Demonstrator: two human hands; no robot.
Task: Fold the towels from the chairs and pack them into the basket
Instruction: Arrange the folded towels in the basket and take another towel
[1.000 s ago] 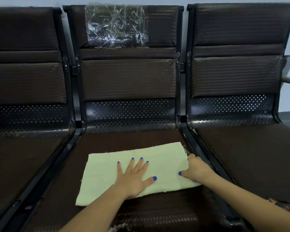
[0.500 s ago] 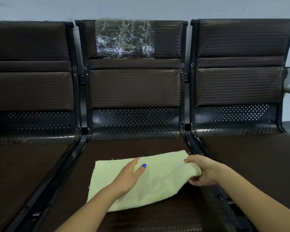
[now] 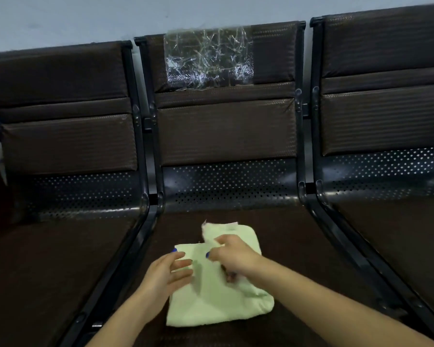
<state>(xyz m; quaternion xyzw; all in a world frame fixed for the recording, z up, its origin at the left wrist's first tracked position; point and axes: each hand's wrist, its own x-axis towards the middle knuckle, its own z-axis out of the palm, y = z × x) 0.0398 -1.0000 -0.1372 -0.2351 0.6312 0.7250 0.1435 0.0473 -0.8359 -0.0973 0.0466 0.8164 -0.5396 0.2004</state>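
While the right hand (image 3: 232, 256) pinches its raised edge, the pale green towel (image 3: 218, 301) lies doubled; left fingers (image 3: 182, 264) rest relaxed.

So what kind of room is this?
Probably a waiting room. A row of joined chairs with holed metal backs stands against a bare wall. Someone folds a towel there.

Pale green towel (image 3: 218, 301), dark brown textured chairs (image 3: 226, 131) with perforated black metal, blue nails.

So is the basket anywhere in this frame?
No, only the three chairs, the towel on the middle seat, and both hands show; no basket is visible.
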